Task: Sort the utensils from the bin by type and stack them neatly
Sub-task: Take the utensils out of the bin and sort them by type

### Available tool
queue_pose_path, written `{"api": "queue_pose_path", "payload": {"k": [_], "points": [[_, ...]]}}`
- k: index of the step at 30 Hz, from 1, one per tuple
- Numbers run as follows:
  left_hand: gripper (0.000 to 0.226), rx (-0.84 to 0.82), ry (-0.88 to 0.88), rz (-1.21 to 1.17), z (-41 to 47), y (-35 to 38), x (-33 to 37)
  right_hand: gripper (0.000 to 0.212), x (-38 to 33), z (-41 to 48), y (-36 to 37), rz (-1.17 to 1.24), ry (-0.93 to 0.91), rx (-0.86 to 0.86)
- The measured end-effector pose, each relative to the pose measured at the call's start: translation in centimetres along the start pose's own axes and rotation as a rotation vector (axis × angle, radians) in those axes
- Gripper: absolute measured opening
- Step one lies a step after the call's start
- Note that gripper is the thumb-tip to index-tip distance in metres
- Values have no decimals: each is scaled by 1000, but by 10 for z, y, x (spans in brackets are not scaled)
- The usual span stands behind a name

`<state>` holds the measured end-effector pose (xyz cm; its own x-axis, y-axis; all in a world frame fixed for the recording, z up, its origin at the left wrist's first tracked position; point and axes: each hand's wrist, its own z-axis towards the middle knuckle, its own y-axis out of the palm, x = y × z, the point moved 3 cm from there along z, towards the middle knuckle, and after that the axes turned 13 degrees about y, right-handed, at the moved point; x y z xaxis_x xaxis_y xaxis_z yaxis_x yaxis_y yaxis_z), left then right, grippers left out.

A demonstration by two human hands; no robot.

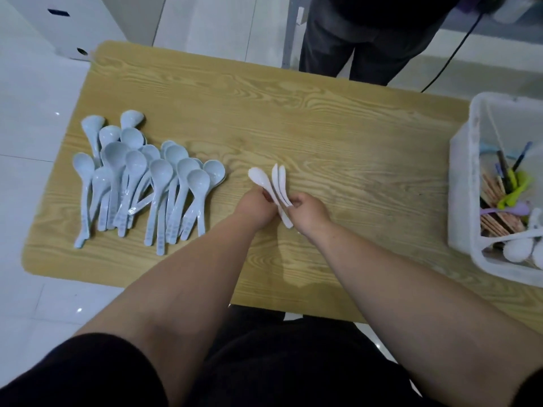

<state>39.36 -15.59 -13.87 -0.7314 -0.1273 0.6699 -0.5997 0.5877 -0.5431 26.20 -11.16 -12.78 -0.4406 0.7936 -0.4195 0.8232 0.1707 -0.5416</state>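
Left fingers: the fingers (pixel 265 197) of the left hand (pixel 256 208) are curled inward and close around the handle of one of the white spoons (pixel 276 183), the one whose bowl fans out to the left.
Right fingers: the fingers (pixel 294 203) of the right hand (pixel 310 214) are bent and pinch the handles of the other two, which lie side by side on edge; how each fingertip sits cannot be told.
White spoons: three in all, held between the two hands above the middle of the table (pixel 308 118), bowls pointing away from the wearer, with one handle end sticking out below the hands toward the wearer.
Hands: close together, the knuckles nearly meeting at the spoon handles, both forearms bare and reaching in from the near edge.
Pale blue spoons: a loose heap of pale blue spoons (pixel 141 177) lies on the left part of the table, bowls mostly toward the far side and handles toward the near side, many overlapping and crossing; well apart from the hands.
Bin: a translucent white bin (pixel 470 171) sits at the right edge of the table, partly cut off by the frame.
Bin contents: a bundle of wooden sticks (pixel 493 201), a green utensil (pixel 517 186), a purple utensil (pixel 508 212), some dark thin handles, and more white spoons at the near end.
Far side: a person in dark trousers (pixel 367 51) stands beyond the table, with a black cable (pixel 454 49) hanging beside them.
Surroundings: pale tiled floor (pixel 29 201) and a white cabinet (pixel 64 22) at upper left.
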Motion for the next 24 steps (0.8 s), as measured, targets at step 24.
{"api": "queue_pose_path", "payload": {"k": [24], "points": [[79,-214,381,772,-43,8,-20,60,30,-36,-10,-689,-275,-88]]}}
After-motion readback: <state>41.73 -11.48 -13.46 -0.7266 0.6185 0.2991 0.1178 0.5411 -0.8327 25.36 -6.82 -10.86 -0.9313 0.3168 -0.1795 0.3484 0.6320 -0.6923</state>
